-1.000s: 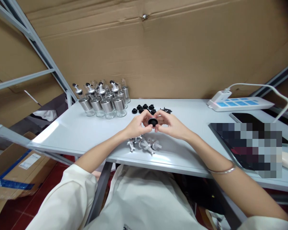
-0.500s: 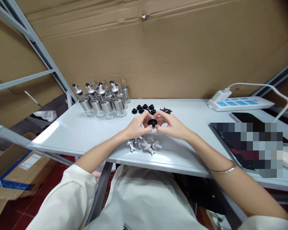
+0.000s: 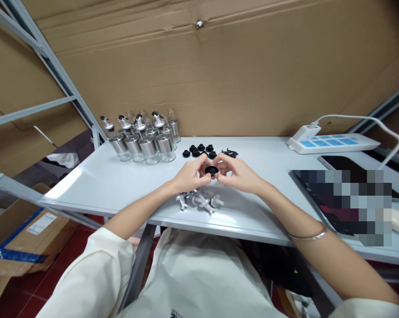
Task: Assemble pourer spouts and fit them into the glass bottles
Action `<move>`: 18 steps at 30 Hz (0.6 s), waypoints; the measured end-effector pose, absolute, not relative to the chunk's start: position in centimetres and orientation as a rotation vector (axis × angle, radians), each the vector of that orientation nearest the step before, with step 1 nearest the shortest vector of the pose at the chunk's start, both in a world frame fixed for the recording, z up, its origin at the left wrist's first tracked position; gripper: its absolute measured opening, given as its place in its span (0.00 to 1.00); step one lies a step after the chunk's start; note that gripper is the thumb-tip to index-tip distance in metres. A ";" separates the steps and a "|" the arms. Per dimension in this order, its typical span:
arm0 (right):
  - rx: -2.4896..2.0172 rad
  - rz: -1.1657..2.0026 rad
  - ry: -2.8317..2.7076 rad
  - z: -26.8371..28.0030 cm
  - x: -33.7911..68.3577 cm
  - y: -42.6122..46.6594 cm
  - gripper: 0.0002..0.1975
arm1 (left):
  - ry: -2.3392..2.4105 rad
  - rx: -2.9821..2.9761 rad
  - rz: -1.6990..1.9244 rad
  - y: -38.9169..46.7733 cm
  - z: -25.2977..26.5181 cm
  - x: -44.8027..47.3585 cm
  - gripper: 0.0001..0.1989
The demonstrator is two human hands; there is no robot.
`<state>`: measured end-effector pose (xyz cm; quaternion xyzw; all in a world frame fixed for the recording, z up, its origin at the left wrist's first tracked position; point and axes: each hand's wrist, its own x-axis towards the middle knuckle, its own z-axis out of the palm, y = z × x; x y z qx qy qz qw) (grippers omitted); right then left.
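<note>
Between my fingertips, a little above the table, is a round black stopper (image 3: pixel 211 169) with a silvery rim. My left hand (image 3: pixel 193 173) pinches it from the left, and my right hand (image 3: pixel 234 172) grips the opposite side, both closed. The fingers hide part of it. Several silver pourer spouts (image 3: pixel 202 200) lie in a pile just below my hands, near the table's front edge. Behind my hands sit several black stoppers (image 3: pixel 195 153), and right of those a small heap of thin black pieces (image 3: pixel 230 153).
Several glass bottles with steel sleeves (image 3: pixel 148 146) stand at the back left, some topped with pourers. A power strip (image 3: pixel 335 143) with a white charger, a phone (image 3: pixel 343 165) and a partly blurred tablet (image 3: pixel 313 203) occupy the right. Cardboard (image 3: pixel 239 79) rises behind the table.
The black stopper has tilted slightly in my fingers, so a small ringed end now shows at its lower edge. Both hands stay almost in the same place.
</note>
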<state>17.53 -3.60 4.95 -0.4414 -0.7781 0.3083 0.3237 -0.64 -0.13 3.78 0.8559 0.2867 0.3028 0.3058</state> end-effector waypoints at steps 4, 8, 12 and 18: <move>-1.164 0.753 -2.058 4.9 17.5 -3.6 0.08 | 0.774 2.312 0.790 -0.1 3.7 -0.7 0.08; -1.143 0.782 -2.037 4.9 17.5 -3.5 0.07 | 0.738 2.359 0.837 0.3 3.4 -0.8 0.08; -1.102 0.826 -2.006 4.9 17.7 -3.4 0.07 | 0.674 2.384 0.878 0.5 3.1 -0.9 0.10; -1.097 0.831 -1.971 4.8 17.8 -3.3 0.08 | 0.637 2.395 0.896 0.5 3.0 -0.9 0.09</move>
